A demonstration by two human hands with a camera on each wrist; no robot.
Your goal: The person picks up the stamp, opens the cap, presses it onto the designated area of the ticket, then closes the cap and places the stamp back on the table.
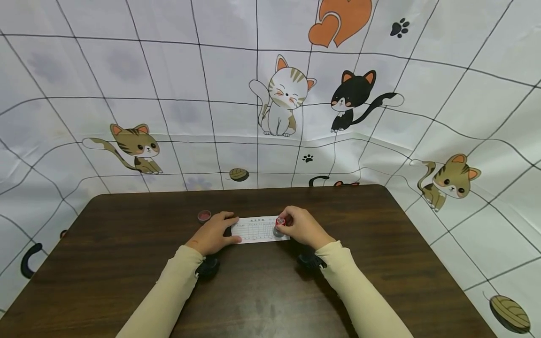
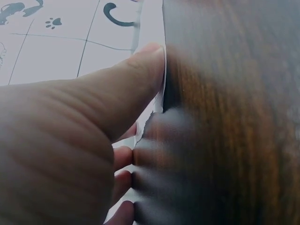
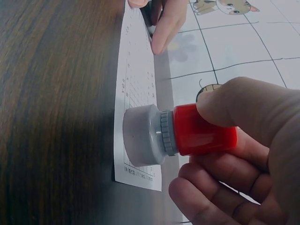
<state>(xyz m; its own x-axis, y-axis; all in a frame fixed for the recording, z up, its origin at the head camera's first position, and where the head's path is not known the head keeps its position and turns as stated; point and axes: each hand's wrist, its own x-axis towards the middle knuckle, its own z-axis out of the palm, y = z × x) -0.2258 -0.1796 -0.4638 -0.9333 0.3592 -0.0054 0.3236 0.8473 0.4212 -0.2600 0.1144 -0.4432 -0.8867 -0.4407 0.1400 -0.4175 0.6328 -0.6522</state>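
A white printed form with a ruled grid lies flat on the table. In the head view my right hand is over its right end, pinching a round stamp between thumb and fingers. The right wrist view shows the red handle and wide grey base of this stamp; the base stands on the form. My left hand rests at the form's left end, fingers extended. Seen in the left wrist view, its thumb presses on the paper's near edge.
A small round container with a reddish inside stands just beyond my left hand. The brown wooden table ends at a white sheet printed with cats and grid lines, which hangs behind and at the sides.
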